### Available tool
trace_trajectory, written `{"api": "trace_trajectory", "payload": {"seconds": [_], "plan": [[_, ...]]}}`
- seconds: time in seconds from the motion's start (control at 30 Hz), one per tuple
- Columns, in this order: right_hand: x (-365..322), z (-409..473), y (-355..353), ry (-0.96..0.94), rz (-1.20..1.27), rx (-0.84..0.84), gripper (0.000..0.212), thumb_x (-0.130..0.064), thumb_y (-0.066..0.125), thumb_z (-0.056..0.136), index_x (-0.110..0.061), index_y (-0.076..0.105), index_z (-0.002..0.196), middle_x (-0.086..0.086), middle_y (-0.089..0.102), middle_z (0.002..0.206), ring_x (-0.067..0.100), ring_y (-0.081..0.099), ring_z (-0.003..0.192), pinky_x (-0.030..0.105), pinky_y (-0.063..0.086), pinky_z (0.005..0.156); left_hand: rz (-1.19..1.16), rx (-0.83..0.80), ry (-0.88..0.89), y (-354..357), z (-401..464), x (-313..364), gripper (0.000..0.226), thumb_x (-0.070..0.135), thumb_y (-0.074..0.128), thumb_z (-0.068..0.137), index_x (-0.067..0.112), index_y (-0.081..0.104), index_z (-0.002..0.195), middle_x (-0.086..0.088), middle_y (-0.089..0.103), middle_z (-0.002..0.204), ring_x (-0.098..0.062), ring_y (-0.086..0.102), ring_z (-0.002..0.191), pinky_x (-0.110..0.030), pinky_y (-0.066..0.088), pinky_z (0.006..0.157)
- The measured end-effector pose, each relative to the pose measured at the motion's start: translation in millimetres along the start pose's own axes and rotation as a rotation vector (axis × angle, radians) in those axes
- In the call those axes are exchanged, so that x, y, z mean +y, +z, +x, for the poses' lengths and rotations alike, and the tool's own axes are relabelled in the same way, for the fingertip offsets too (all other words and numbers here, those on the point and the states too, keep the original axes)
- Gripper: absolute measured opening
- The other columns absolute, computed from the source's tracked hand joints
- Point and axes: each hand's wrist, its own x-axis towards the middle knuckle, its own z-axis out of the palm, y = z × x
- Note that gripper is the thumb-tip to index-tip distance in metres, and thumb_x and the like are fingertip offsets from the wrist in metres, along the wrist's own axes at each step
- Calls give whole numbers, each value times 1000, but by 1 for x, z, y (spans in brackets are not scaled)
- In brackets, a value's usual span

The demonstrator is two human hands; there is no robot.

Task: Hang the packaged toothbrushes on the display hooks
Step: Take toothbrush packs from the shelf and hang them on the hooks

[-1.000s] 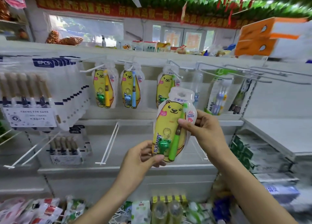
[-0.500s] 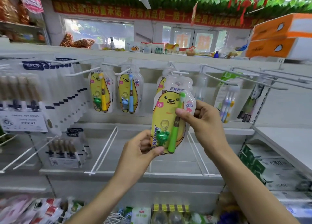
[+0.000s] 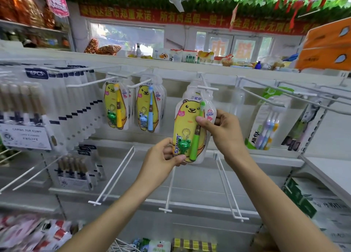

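I hold a packaged toothbrush (image 3: 187, 122), a yellow bear card with a green brush and a green frog charm. My left hand (image 3: 161, 157) pinches its bottom edge. My right hand (image 3: 225, 128) grips its right side, thumb across the front. The pack's clear top sits right at the tip of a white display hook (image 3: 208, 88); whether the hole is on the hook I cannot tell. More packs seem to hang behind it. Two matching packs hang to the left, one with a yellow brush (image 3: 116, 106), one with a blue brush (image 3: 149, 107).
Long white hooks (image 3: 284, 95) jut out at the upper right, beside hanging All-fix brush packs (image 3: 266, 124). White multi-brush packs (image 3: 28, 109) fill the left. Bare hooks (image 3: 114, 175) stick out from the lower rail. Boxes sit on the lower right shelf (image 3: 303, 198).
Both hands have lifted the green-brush pack up and toward the rack, bringing its top to the hook's tip. The camera has moved closer and tilted upward.
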Motion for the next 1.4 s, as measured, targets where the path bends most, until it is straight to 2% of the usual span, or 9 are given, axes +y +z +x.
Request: {"api": "trace_trajectory", "payload": {"seconds": [0.13, 0.4, 0.6, 0.73, 0.83, 0.9, 1.07, 1.23, 1.4], "plan": [[15, 26, -2, 21, -28, 12, 11, -9, 74, 87, -4, 73, 96, 13, 77, 88, 29, 75, 84, 47, 60, 81, 11, 29, -17, 9, 31, -12, 27, -5, 72, 84, 17, 63, 95, -5, 78, 82, -23, 75, 69, -30, 58, 63], [47, 73, -6, 35, -141, 63, 17, -20, 78, 84, -4, 75, 90, 9, 77, 81, 32, 74, 82, 55, 58, 79, 83, 71, -38, 20, 78, -30, 24, 1, 72, 86, 16, 63, 103, -5, 77, 84, -26, 75, 71, -33, 59, 67], [56, 84, -8, 46, -234, 81, 19, -30, 79, 82, -13, 77, 90, 1, 78, 80, 21, 75, 80, 51, 59, 80, 159, 86, -29, 22, 90, -36, 27, 6, 71, 88, 29, 62, 98, 0, 77, 84, -24, 74, 70, -37, 59, 71], [48, 71, -13, 25, -324, 74, 20, -38, 77, 85, -19, 76, 88, -3, 76, 76, 13, 73, 72, 45, 61, 71, 347, 54, -37, 18, 82, -37, 5, 28, 69, 90, 24, 69, 94, 4, 77, 79, -14, 74, 70, -43, 60, 79], [47, 49, -20, -2, -561, 126, 29, -43, 74, 86, -16, 66, 82, -6, 67, 65, 11, 64, 60, 36, 52, 60, 568, 22, -72, 11, 66, -35, 16, 37, 64, 92, 25, 74, 97, 8, 77, 80, -7, 72, 78, -36, 58, 84], [49, 28, -27, 9, -655, 163, 29, -40, 74, 87, -13, 68, 96, -4, 67, 74, 14, 65, 70, 35, 53, 69, 693, -14, -75, 5, 49, -33, 22, 40, 64, 92, 26, 75, 103, 8, 78, 89, -7, 71, 86, -33, 56, 86], [46, -41, -39, 28, -805, 108, 27, -24, 70, 92, -10, 67, 115, 2, 72, 99, 15, 67, 87, 41, 57, 85, 785, -117, 153, 0, 7, -21, 20, 35, 65, 92, 27, 71, 110, 11, 74, 104, -8, 67, 97, -26, 51, 86], [31, -118, -55, -45, -1000, 91, 29, -28, 69, 93, -16, 64, 118, -2, 69, 110, 13, 64, 97, 36, 54, 83, 906, -196, 482, 12, -25, -11, 34, 33, 60, 90, 18, 64, 121, -1, 67, 119, -26, 60, 110, -37, 47, 93], [8, -185, -83, -13, -1148, 114, 35, -29, 66, 94, -16, 61, 126, 0, 64, 122, 18, 57, 113, 32, 47, 93, 908, -285, 662, 40, -53, 3, 44, 36, 62, 89, 22, 56, 131, 1, 60, 128, -23, 54, 118, -41, 50, 95]]}}
